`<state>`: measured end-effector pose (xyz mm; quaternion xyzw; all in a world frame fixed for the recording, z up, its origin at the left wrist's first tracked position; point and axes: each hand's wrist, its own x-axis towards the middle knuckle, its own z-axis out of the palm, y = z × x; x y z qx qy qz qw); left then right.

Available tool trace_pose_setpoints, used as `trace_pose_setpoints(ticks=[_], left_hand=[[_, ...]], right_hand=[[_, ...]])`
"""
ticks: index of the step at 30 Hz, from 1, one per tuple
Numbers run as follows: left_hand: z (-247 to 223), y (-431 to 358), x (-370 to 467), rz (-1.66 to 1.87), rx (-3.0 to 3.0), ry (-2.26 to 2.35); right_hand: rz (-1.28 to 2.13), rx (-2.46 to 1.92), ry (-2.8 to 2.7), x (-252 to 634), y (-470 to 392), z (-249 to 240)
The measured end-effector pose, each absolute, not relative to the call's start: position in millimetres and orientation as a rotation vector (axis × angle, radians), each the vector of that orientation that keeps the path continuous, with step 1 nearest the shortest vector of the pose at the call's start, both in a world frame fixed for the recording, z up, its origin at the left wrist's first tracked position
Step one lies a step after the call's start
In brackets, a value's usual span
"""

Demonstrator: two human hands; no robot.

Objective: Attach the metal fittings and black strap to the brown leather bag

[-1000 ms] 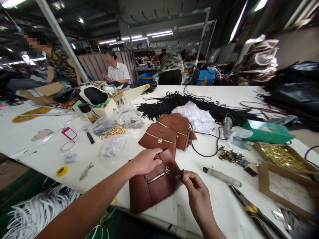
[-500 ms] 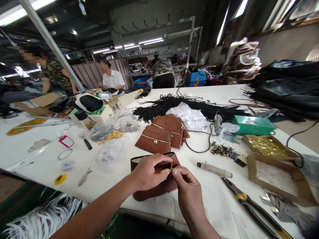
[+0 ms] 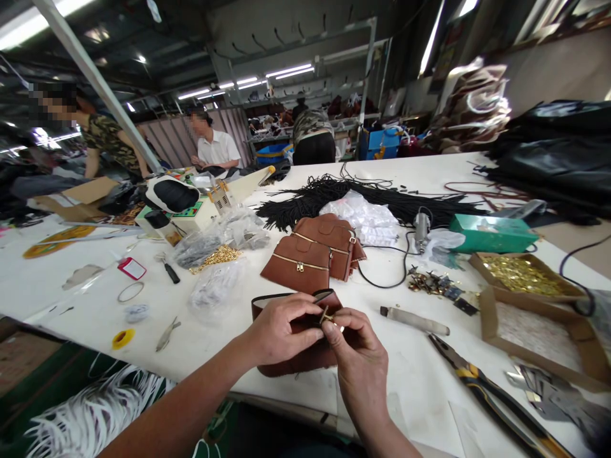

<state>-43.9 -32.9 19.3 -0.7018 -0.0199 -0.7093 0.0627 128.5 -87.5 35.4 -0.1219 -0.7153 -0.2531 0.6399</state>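
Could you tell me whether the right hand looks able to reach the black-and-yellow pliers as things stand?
Probably yes: the pliers lie uncovered, right of the right hand, though it is holding a small metal piece.

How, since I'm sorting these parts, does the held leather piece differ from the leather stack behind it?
The held leather piece is curled, showing its pale inside; the leather stack lies flatter. The stack shows gold-toned zips; on the held piece, none is visible. Both are brown.
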Motion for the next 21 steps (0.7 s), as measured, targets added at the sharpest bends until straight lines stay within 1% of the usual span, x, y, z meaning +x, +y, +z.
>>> trace_pose_setpoints(ticks=[3, 8, 11, 17, 21], left_hand=[[22.4, -32.2, -45.7, -2.150, -2.154, -0.038], [23.9, -37.9, -51.9, -2.181, -2.200, -0.039], [24.4, -41.3, -54.4, -2.165, -2.243, -0.031], [25.3, -44.2, -53.2, -2.154, -2.283, -0.042], [25.8, -43.9, -52.8, -2.156, -2.293, -0.038]], right_hand=[[-0.469, -0.253, -1.687, 129.9, -84.3, 34.9], [-0.122, -0.191, -1.766, 128.4, -79.8, 34.0], [0.009, -0.159, -1.754, 124.7, -80.6, 34.4], [0.045, -0.164, -1.759, 123.2, -82.4, 33.6], [-0.050, -0.217, -1.757, 128.2, -81.9, 33.5]])
